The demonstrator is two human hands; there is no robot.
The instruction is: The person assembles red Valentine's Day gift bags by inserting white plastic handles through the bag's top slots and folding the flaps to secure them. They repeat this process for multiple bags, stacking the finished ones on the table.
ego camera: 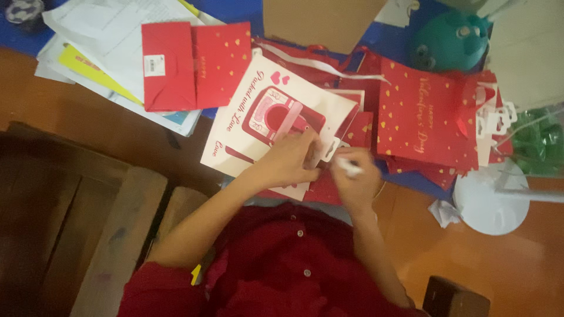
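**Two hands at a white paper bag on a crowded desk**

The white paper bag lies flat on the work surface, just in front of the person's red-shirted chest. Its long axis runs on a slant, from the lower left near the body up toward the upper right; it carries a red and pink picture in the middle and small hearts near its far corner. The left hand rests palm down on the bag's near end, fingers curled and pressed to the paper, pinning it. The right hand is just beside it, closed around a small white object that is too blurred to identify.

A flat red bag with gold hearts lies to the far left of the white one, overlapping it slightly, with a small white sticker on its left half. To the right sits a stack of red bags with gold lettering and hearts, white handles poking out at its right edge. Under and behind these lie loose white ribbon, a heap of white and yellow papers, and a brown cardboard sheet. A teal round toy stands at the far right, and a white round base sits on the orange-brown table.
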